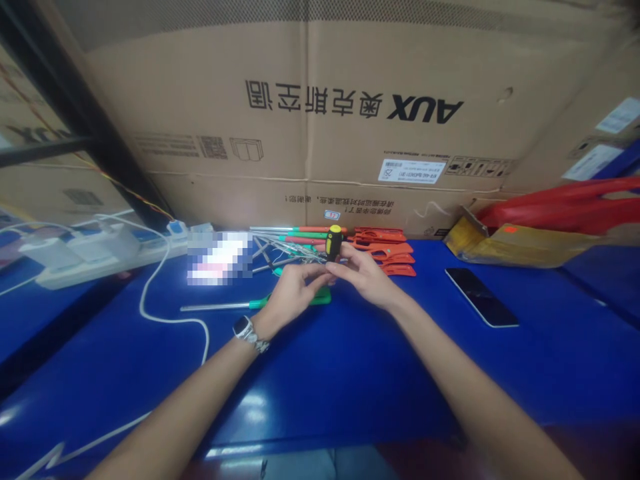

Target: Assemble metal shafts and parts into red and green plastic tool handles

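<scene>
A short screwdriver with a black and yellow handle [333, 244] stands upright above the table, its lower end hidden by fingers. My right hand [367, 277] is closed at the base of that handle. Fingertips of my left hand [296, 288] are pinched together just below it, meeting the right fingers; whatever they hold is hidden. Under and behind my left hand lies a green long-necked lighter [257, 304], its metal tube pointing left. Beyond both hands is a heap of orange long-necked lighters [393, 250] with some green ones among them.
A black phone [481, 298] lies to the right on the blue table [350, 387]. At left are a white power strip [65, 270] with plugs and a loose white cable [173, 319]. A large cardboard box [350, 140] stands behind; an open carton [520, 245] holds red items.
</scene>
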A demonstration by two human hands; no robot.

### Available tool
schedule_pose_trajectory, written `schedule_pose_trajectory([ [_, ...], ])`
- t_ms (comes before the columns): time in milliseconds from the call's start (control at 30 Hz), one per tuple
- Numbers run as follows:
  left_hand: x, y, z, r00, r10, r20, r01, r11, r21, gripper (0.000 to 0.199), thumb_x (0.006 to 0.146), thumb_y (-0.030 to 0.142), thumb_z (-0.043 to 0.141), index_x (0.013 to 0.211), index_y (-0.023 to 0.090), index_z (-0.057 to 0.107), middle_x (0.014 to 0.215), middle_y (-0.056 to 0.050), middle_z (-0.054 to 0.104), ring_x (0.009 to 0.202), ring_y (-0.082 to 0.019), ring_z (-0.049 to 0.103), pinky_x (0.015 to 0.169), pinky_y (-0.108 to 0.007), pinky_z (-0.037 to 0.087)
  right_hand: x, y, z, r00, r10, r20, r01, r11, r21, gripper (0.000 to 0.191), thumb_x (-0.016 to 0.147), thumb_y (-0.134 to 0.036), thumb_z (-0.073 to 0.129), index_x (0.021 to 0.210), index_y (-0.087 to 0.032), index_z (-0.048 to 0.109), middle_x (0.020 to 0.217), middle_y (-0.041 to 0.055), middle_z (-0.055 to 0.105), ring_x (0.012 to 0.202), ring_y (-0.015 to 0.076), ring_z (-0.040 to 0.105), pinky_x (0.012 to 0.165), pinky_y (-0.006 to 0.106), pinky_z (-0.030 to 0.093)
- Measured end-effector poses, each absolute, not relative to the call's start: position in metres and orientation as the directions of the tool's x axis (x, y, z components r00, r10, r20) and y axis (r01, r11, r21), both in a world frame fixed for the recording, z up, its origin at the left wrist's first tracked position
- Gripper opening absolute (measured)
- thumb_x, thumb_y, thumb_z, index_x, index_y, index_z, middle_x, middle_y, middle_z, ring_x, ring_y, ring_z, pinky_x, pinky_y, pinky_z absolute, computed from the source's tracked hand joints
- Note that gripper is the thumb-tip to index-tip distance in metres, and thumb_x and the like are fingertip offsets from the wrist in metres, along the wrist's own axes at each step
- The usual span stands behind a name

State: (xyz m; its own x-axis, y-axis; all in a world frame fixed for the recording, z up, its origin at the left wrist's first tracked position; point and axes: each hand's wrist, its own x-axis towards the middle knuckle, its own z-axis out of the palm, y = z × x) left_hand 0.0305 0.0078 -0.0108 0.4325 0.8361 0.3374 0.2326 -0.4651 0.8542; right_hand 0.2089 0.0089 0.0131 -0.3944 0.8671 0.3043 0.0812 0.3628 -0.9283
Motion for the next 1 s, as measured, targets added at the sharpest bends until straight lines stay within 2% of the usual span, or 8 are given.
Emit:
schedule_pose_trajectory([
  [100, 0.029, 0.009, -0.012, 0.471, 0.806, 0.359, 0.252, -0.513, 0.821, 0.024, 0.094, 0.032, 0.056, 0.093, 0.017, 0.075, 0.092, -0.004, 0.077, 0.085, -0.02, 0.071, 0.079, -0.028, 0.052, 0.211, 0.009, 0.016, -0.361, 0.87, 0.336, 0.134, 0.405, -0.904, 0.029, 0.084, -0.045, 0.067, 0.096, -0.019, 0.069, 0.101, 0.0049, 0.062, 0.075, 0.0156, 0.058, 0.068, 0.032, 0.05],
  [233, 0.037, 0.008, -0.015, 0.281, 0.87, 0.406, 0.262, -0.476, 0.839, 0.023, 0.079, 0.03, 0.074, 0.097, 0.016, 0.071, 0.094, -0.004, 0.075, 0.086, -0.02, 0.068, 0.08, -0.028, 0.052, 0.199, 0.007, 0.009, -0.133, 0.872, 0.471, 0.256, 0.489, -0.834, 0.023, 0.075, -0.036, 0.076, 0.076, -0.019, 0.061, 0.076, -0.0008, 0.058, 0.07, 0.0143, 0.051, 0.067, 0.029, 0.043],
  [400, 0.045, 0.007, -0.018, 0.154, 0.924, 0.349, 0.154, -0.371, 0.916, 0.013, 0.075, 0.025, 0.07, 0.071, 0.014, 0.066, 0.072, -0.001, 0.071, 0.068, -0.017, 0.063, 0.064, -0.025, 0.049, 0.186, 0.004, -0.001, 0.01, 0.869, 0.495, 0.324, 0.465, -0.824, 0.029, 0.074, -0.037, 0.077, 0.074, -0.021, 0.053, 0.075, -0.0021, 0.054, 0.073, 0.0154, 0.051, 0.068, 0.029, 0.042],
  [567, 0.041, 0.002, -0.013, 0.291, 0.913, 0.286, 0.172, -0.344, 0.923, 0.024, 0.083, 0.035, 0.066, 0.079, 0.013, 0.074, 0.08, -0.005, 0.076, 0.073, -0.021, 0.068, 0.066, -0.028, 0.051, 0.202, 0.003, 0.009, -0.266, 0.861, 0.434, 0.178, 0.486, -0.855, 0.032, 0.086, -0.045, 0.065, 0.106, -0.021, 0.065, 0.106, 0.0063, 0.059, 0.091, 0.0197, 0.056, 0.072, 0.032, 0.049],
  [700, 0.036, 0.002, -0.011, 0.397, 0.869, 0.295, 0.282, -0.421, 0.862, 0.031, 0.093, 0.038, 0.055, 0.087, 0.015, 0.076, 0.082, -0.004, 0.076, 0.074, -0.021, 0.068, 0.068, -0.029, 0.051, 0.214, 0.004, 0.018, -0.423, 0.836, 0.35, 0.138, 0.441, -0.887, 0.031, 0.088, -0.047, 0.063, 0.105, -0.022, 0.071, 0.114, 0.0065, 0.063, 0.102, 0.0217, 0.06, 0.079, 0.034, 0.051],
  [800, 0.027, 0.006, -0.014, 0.459, 0.818, 0.347, 0.377, -0.533, 0.757, 0.027, 0.089, 0.041, 0.065, 0.1, 0.018, 0.074, 0.098, -0.005, 0.074, 0.087, -0.023, 0.069, 0.079, -0.033, 0.053, 0.212, 0.005, 0.016, -0.317, 0.862, 0.396, 0.24, 0.477, -0.846, 0.024, 0.084, -0.042, 0.071, 0.094, -0.02, 0.072, 0.098, 0.0043, 0.068, 0.087, 0.0186, 0.06, 0.074, 0.032, 0.048],
  [900, 0.017, 0.011, -0.02, 0.519, 0.79, 0.327, 0.502, -0.591, 0.631, 0.04, 0.075, 0.039, 0.08, 0.108, 0.018, 0.071, 0.112, -0.009, 0.067, 0.098, -0.026, 0.066, 0.089, -0.037, 0.053, 0.204, 0.007, 0.008, -0.147, 0.885, 0.443, 0.287, 0.466, -0.837, 0.025, 0.076, -0.04, 0.078, 0.082, -0.019, 0.067, 0.08, 0.0011, 0.066, 0.072, 0.0159, 0.056, 0.067, 0.03, 0.045],
  [1000, 0.012, 0.013, -0.027, 0.553, 0.795, 0.25, 0.564, -0.578, 0.59, 0.028, 0.081, 0.036, 0.075, 0.103, 0.019, 0.074, 0.109, -0.009, 0.065, 0.098, -0.026, 0.066, 0.093, -0.04, 0.052, 0.193, 0.01, 0.0, -0.011, 0.894, 0.449, 0.292, 0.432, -0.853, 0.028, 0.075, -0.041, 0.078, 0.076, -0.019, 0.061, 0.072, -0.0001, 0.063, 0.066, 0.015, 0.056, 0.062, 0.029, 0.046],
])
